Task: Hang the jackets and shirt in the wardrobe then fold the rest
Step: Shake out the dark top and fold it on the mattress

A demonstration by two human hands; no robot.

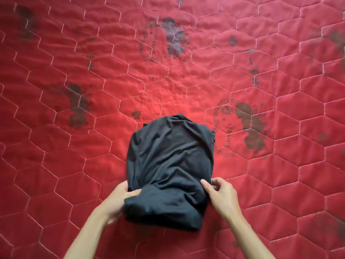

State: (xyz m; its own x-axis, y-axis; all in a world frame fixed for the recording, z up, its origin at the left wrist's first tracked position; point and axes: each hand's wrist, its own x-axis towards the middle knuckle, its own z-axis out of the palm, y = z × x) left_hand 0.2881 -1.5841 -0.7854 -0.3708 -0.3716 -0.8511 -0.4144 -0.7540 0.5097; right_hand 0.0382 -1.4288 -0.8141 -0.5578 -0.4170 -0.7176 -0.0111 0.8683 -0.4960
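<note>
A: Location of black garment [170, 165]?
B: Partly folded, lying on red quilt [74, 146], lower centre.
A: Hold?
B: Gripped at near left edge by left hand [119, 197], thumb on top; pinched at right edge by right hand [222, 195].

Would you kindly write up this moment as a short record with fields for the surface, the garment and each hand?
surface: red quilted bedspread, hexagon stitching, dark flower prints
garment: dark garment, partly folded, creased, lying on the bedspread
left: left hand grips the garment's near left edge
right: right hand pinches its near right edge
stage: folding not yet finished
</note>
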